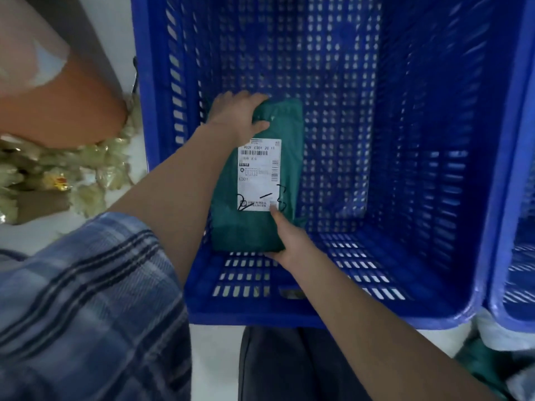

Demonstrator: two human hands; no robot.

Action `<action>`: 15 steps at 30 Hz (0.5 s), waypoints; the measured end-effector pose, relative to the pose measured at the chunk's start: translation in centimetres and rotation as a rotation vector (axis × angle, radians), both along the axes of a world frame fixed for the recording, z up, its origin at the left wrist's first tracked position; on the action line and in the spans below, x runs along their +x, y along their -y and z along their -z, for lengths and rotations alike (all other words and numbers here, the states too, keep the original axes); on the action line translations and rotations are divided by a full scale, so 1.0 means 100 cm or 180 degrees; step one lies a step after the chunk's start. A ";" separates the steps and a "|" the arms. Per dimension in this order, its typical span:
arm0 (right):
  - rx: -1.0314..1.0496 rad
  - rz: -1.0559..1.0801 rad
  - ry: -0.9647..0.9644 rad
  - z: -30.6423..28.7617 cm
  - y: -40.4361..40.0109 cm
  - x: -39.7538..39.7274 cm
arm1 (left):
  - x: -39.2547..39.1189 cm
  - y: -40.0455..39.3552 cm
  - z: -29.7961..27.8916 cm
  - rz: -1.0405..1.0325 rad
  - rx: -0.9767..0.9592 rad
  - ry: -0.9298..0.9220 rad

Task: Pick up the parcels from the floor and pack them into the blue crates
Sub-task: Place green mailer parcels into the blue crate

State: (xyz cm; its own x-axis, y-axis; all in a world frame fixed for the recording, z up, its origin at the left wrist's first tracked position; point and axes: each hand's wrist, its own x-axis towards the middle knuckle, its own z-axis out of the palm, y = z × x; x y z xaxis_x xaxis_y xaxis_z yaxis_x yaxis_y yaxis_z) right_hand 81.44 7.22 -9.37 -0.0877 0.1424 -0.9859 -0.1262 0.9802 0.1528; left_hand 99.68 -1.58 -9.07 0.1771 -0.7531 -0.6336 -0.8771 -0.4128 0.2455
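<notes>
A green plastic-wrapped parcel (286, 131) with a white shipping label lies inside the big blue crate (419, 169), against its left side near the bottom. My left hand (240, 114) grips the parcel's far end, fingers curled over the edge. Around the near right corner my right hand (289, 241) holds on, with the thumb lying on the label. Apart from this parcel, the crate's perforated floor is bare.
A second blue crate (518, 256) stands at the right edge. More parcels, white and green (486, 363), lie on the floor at the lower right. A brown box (58, 91) and crumpled yellowish packing material (86, 169) sit on the left. White floor shows between.
</notes>
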 end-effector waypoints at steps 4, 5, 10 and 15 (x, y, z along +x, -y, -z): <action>0.0068 -0.0333 -0.0020 0.015 -0.001 -0.007 | 0.000 -0.008 0.016 0.0077 -0.0036 -0.0105; 0.0097 -0.0443 0.0021 0.017 0.000 -0.008 | -0.002 -0.010 0.020 0.0092 -0.0052 -0.0071; 0.0155 -0.1102 0.0181 0.026 0.006 -0.012 | -0.007 -0.008 0.029 0.0001 0.0021 0.0180; -0.0267 -0.2652 0.0184 0.006 0.013 -0.018 | -0.038 -0.014 0.019 0.0641 0.0374 0.1118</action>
State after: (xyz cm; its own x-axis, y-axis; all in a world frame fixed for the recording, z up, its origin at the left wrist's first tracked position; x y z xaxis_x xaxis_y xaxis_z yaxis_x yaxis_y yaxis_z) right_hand 79.64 5.89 -9.93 -0.0808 -0.0207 -0.9965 -0.8194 0.5706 0.0546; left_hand 95.89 -0.18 -11.02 0.2544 -0.7210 -0.6446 -0.9651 -0.2320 -0.1214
